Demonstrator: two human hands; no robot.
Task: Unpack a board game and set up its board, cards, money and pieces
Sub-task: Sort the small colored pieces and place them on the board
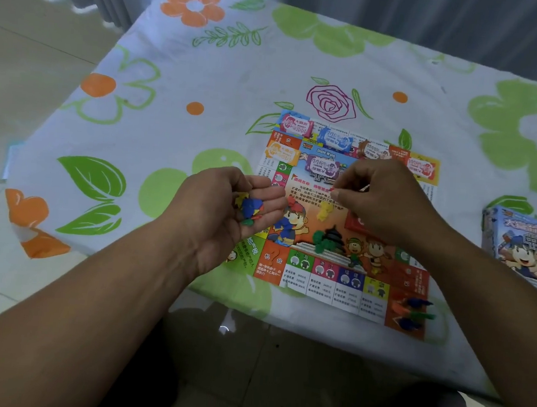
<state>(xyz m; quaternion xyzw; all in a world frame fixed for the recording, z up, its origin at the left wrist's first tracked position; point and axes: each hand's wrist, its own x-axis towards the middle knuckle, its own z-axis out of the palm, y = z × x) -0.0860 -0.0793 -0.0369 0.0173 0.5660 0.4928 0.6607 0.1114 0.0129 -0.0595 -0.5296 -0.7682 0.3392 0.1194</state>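
Observation:
A colourful paper game board (326, 273) lies flat on the table. Money stacks sit along its far edge: pink (295, 126), blue (335, 140), orange (283, 152), purple (324, 166), red (423, 168). My left hand (227, 212) is cupped palm up over the board's left edge, holding several small plastic pieces (249, 209). My right hand (381, 200) hovers over the board's middle and pinches a small red piece (334, 189). Red (291, 201), yellow (324, 210) and green (320, 240) piece piles lie on the board. Pawns (413, 311) lie at the near right corner.
The game box (523, 248) stands at the right edge of the table. A flowered tablecloth (185, 105) covers the table, whose left edge drops to a tiled floor (29, 62). Grey curtains (407, 17) hang behind the far edge.

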